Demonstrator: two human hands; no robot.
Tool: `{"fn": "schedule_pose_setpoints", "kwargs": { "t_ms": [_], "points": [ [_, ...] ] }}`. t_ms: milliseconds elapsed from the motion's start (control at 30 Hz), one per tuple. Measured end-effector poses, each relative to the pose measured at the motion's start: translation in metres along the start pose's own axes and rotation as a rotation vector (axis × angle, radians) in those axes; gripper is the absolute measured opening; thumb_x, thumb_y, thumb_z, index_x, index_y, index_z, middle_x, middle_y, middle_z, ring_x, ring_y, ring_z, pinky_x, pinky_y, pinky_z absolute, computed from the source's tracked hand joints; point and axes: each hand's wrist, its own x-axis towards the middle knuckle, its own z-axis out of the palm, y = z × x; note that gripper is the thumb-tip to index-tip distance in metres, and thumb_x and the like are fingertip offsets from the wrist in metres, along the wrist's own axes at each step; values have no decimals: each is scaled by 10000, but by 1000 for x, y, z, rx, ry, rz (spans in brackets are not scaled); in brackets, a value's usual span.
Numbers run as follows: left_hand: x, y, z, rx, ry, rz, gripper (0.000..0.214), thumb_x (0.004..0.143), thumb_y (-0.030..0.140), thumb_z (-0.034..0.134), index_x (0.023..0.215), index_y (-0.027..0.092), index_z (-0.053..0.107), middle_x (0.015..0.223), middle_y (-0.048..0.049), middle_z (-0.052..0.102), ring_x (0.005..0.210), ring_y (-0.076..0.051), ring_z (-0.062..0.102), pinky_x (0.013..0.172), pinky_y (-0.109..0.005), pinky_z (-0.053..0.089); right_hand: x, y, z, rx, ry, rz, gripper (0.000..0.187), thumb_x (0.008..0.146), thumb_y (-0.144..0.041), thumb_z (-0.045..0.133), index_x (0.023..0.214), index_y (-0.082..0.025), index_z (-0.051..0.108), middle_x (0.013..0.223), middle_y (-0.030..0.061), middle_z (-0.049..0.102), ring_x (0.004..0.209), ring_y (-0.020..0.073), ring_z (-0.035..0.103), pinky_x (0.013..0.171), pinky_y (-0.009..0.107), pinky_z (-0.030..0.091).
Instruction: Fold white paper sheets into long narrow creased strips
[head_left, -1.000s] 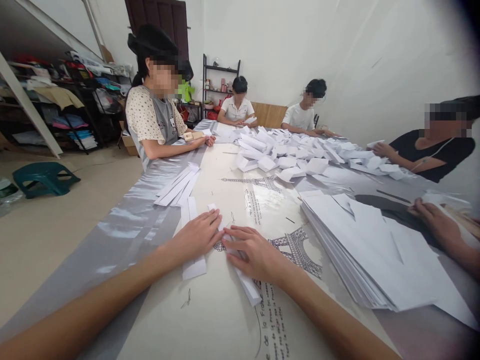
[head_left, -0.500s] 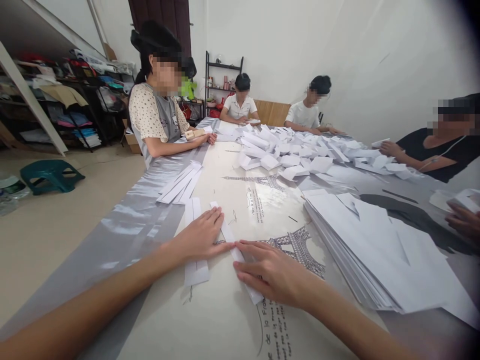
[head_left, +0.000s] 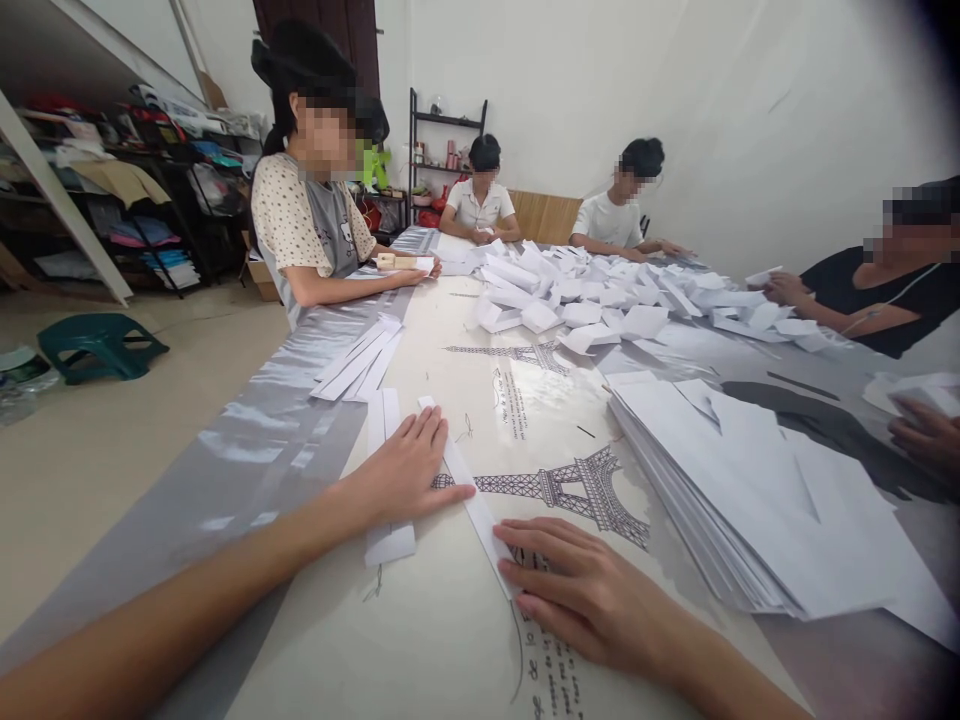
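My left hand (head_left: 405, 468) lies flat with its fingers stretched out, pressing on a folded white paper strip (head_left: 387, 470) and touching the upper part of a second long strip (head_left: 469, 495). My right hand (head_left: 581, 590) rests flat on the table, fingers extended, its fingertips on the near end of that second strip. Both strips lie on a table cover (head_left: 525, 400) printed with Eiffel Tower drawings.
A thick stack of white sheets (head_left: 750, 490) lies to my right. A bundle of folded strips (head_left: 360, 360) sits ahead left, a heap of folded paper (head_left: 600, 300) farther back. Several people sit round the table; another person's hand (head_left: 926, 430) is at the right edge. A green stool (head_left: 97, 345) stands on the floor.
My right hand has slid along the long strip toward me, from beside my left hand to the strip's near end. My left hand has stayed pressed in place.
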Motion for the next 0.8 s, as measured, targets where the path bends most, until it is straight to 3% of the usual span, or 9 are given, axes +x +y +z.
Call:
{"fn": "schedule_pose_setpoints", "kwargs": {
  "t_ms": [133, 367, 800],
  "points": [
    [-1, 0, 0, -11, -17, -11, 941, 937, 781, 282, 1513, 38, 326, 1574, -267, 344, 1486, -409, 274, 1193, -516, 237, -3, -1, 4, 22, 26, 9, 301, 1015, -272, 521, 1274, -254, 674, 1427, 76, 595, 1330, 248, 542, 1099, 459, 500],
    [0, 2, -4, 25, -89, -15, 958, 951, 771, 218, 1514, 3, 328, 1595, -269, 299, 1507, -399, 218, 1205, -503, 205, -9, -1, 12, -3, 117, -32, 307, 998, -206, 527, 1269, -149, 661, 1446, 127, 574, 1315, 248, 547, 1065, 435, 533],
    [1, 4, -5, -11, -113, -56, 973, 933, 789, 235, 1530, 26, 312, 1614, -244, 273, 1518, -389, 191, 1213, -498, 196, -7, -2, 5, 43, 58, -36, 319, 990, -203, 540, 1280, -163, 667, 1361, 105, 651, 1360, 228, 509, 1104, 420, 496]
  ]
}}
